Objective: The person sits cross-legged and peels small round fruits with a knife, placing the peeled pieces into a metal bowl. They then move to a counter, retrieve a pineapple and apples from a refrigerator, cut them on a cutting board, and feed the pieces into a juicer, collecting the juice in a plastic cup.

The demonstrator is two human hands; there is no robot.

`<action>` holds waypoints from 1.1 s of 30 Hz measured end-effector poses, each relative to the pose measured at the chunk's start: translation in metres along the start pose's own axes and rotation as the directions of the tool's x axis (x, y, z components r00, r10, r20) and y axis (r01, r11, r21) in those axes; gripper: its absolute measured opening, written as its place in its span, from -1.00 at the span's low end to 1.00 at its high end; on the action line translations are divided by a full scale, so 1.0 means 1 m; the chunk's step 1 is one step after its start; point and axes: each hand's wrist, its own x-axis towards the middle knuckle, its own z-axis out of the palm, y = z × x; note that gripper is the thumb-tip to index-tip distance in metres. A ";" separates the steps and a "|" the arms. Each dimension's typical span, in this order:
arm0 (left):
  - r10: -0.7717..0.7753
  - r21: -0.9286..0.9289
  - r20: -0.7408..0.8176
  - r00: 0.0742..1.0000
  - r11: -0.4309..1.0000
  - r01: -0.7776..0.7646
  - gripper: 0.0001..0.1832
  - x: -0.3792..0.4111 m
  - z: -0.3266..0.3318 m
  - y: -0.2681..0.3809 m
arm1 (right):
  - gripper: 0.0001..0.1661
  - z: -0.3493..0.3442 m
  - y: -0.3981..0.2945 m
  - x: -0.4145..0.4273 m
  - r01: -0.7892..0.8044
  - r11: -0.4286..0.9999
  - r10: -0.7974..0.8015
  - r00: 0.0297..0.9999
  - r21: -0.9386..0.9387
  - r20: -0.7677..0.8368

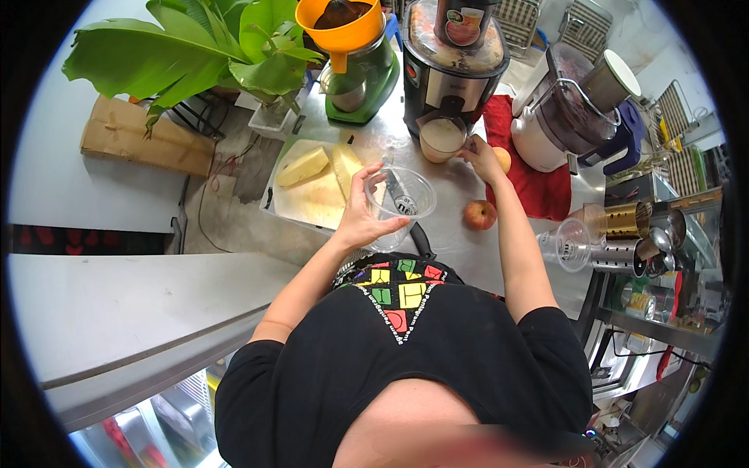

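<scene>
A clear plastic cup (pixel 404 196) with printing on its side is held in my left hand (pixel 366 210), thumb and fingers around it. My right hand (pixel 484 159) grips the handle side of a clear jug (pixel 443 136) holding pale, cloudy juice. The jug is by the spout of a black and steel juice extractor (pixel 456 88). Below the cup lies a knife with a black handle (pixel 421 241), its blade partly seen past the cup. Pale yellow fruit pieces (pixel 303 166) rest on a cutting board (pixel 310 205) left of the cup. A red apple (pixel 480 214) sits left of my right forearm.
A green citrus juicer (pixel 363 88) with an orange top stands at the back left. On a red cloth (pixel 550 196), a white juicer (pixel 541 137) stands at right, with another fruit (pixel 501 159) near my right wrist. Plastic cups (pixel 572 245) and metal utensil holders (pixel 617 257) line the right side.
</scene>
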 end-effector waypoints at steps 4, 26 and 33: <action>0.001 0.006 -0.022 1.000 1.000 -0.001 0.07 -0.004 -0.002 -0.004 | -0.73 0.000 -0.006 -0.002 0.014 0.999 -0.015 1.000 0.040 0.027; -0.137 0.000 -0.018 0.990 0.991 0.137 0.03 0.019 -0.002 -0.026 | -0.86 -0.008 -0.033 -0.021 -0.003 0.997 0.012 0.992 0.071 -0.129; -0.101 0.004 -0.017 0.995 0.995 0.102 0.01 0.030 0.005 -0.020 | -0.84 -0.017 -0.056 -0.044 -0.033 0.999 0.036 0.991 0.020 -0.131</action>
